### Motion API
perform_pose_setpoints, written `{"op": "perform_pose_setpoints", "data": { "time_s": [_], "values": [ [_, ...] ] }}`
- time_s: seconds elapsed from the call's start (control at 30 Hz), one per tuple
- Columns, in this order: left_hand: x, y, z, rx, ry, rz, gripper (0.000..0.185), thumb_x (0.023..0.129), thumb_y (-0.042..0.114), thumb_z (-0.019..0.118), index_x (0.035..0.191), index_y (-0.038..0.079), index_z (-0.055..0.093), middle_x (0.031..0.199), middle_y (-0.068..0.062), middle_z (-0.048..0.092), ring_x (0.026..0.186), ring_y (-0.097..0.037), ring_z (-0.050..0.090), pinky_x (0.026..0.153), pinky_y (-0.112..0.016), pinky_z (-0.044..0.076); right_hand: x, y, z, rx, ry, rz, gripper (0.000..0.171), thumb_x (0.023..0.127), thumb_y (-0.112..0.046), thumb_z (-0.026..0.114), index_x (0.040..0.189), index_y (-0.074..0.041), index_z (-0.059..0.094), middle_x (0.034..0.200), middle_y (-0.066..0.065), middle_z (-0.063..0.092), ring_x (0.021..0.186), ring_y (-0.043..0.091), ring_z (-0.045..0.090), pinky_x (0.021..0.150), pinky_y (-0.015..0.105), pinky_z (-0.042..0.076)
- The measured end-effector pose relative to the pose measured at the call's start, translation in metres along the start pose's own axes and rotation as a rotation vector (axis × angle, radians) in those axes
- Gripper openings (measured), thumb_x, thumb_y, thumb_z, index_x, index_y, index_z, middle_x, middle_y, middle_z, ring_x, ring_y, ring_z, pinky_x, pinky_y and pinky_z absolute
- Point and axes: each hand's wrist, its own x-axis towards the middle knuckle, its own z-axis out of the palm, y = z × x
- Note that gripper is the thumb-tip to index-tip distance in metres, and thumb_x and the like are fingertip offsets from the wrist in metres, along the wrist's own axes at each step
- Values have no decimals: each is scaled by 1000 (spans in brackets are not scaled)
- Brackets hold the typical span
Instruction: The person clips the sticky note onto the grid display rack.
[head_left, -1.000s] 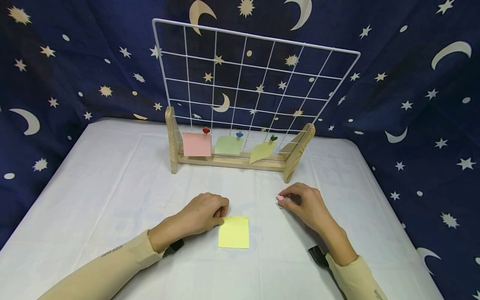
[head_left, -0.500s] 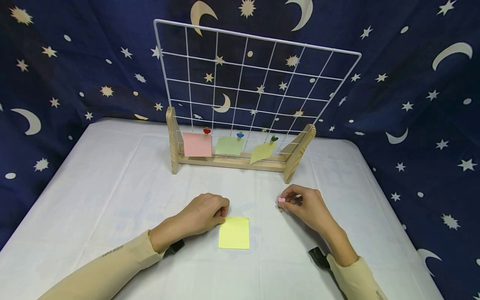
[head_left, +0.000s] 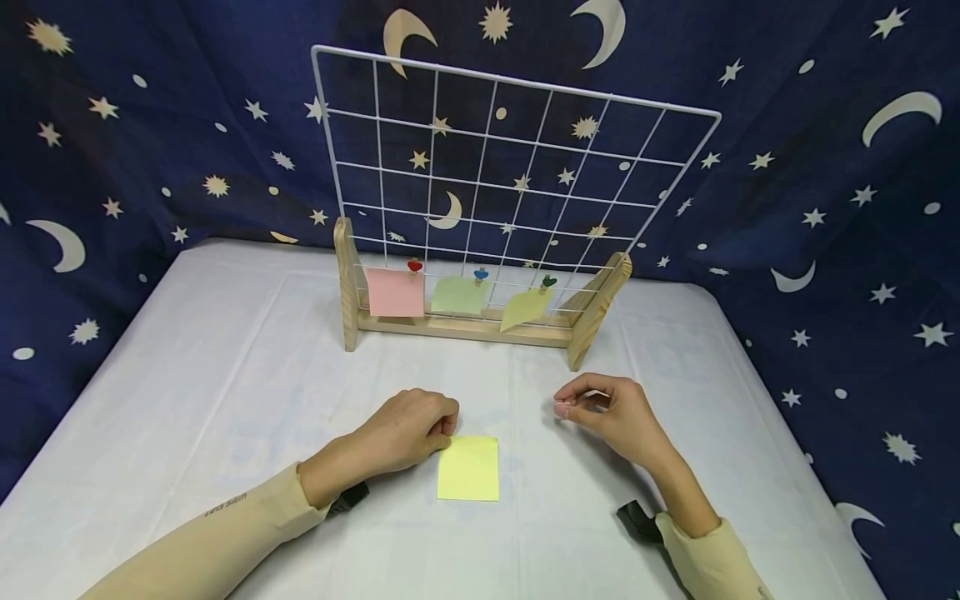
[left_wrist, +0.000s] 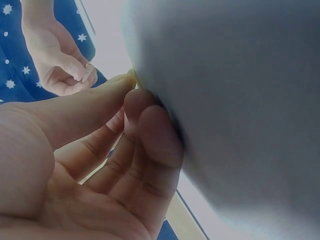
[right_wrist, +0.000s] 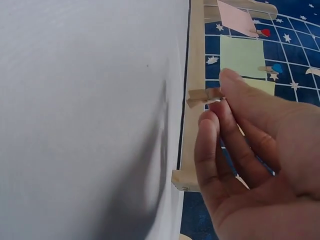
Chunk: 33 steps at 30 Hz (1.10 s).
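The right hand (head_left: 615,410) pinches a small wooden clothespin (right_wrist: 205,96) between thumb and fingertips, raised just above the white tablecloth (head_left: 225,375), with free cloth all around. Its long axis points away from the fingers. The left hand (head_left: 408,429), fingers curled, touches the near corner of the yellow sticky note (head_left: 468,468), which lies flat between both hands. The wire grid stand (head_left: 480,325) is beyond the fingertips.
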Motion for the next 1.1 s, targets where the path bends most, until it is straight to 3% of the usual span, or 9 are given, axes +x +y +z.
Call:
{"op": "perform_pose_setpoints", "data": {
  "time_s": [0.33, 0.47, 0.83, 1.1],
  "values": [
    [1, 0, -1, -1, 23, -7, 27, 87, 2, 82, 76, 16, 62, 67, 10, 52, 61, -5, 46, 59, -23, 40, 0, 1, 4, -1, 65, -102, 11, 86, -8, 87, 95, -12, 81, 93, 1, 79, 82, 16, 73, 81, 25, 60],
    [2, 1, -1, -4, 46, -14, 26, 88, 5, 83, 78, 17, 62, 68, 9, 55, 62, -6, 48, 59, -23, 41, 0, -1, 5, 0, 98, -113, 12, 85, -9, 87, 93, -15, 81, 92, 0, 78, 81, 14, 74, 78, 25, 60],
    [9, 2, -4, -72, 210, 4, 23, 88, 3, 80, 80, 19, 65, 75, 10, 59, 66, -5, 52, 62, -23, 45, 4, -7, 7, 51, 111, -130, 14, 83, -7, 89, 92, -15, 81, 92, 2, 79, 86, 12, 75, 81, 25, 60],
    [15, 5, -13, -134, 294, -26, 19, 90, 7, 81, 83, 20, 68, 78, 11, 64, 67, -4, 55, 63, -23, 48, 13, -17, 0, 46, 185, -150, 17, 80, -4, 90, 91, -13, 83, 86, 4, 77, 83, 10, 70, 79, 19, 56]
  ]
}}
